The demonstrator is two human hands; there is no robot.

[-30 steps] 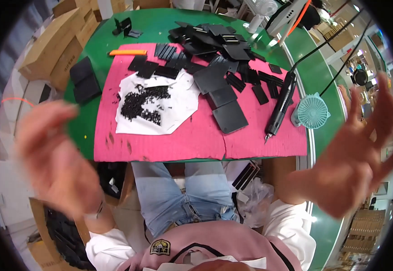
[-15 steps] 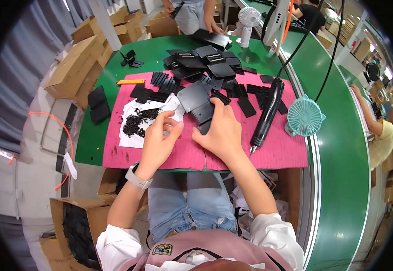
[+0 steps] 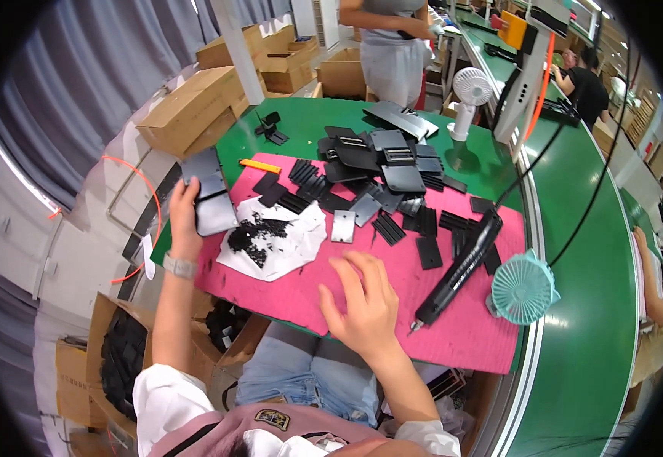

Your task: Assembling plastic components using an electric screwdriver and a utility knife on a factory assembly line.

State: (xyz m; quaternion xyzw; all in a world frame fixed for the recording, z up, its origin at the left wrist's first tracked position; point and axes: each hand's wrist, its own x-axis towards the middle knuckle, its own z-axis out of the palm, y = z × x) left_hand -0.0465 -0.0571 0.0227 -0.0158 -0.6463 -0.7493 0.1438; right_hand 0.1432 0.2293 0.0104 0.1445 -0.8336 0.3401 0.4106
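Slantwise, a screwdriver lies between right hand and teal fan.

Here's hot pink on the mat | rich green tabletop | greyish-black panel | white sheet, black-speckled | fan all teal!

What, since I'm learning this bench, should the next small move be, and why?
Perhaps settle the dark panel flat with the left hand before drawing away: its fingers are at the panel's outer edge, near the left side of the table, while the right hand is open and empty over the pink mat.
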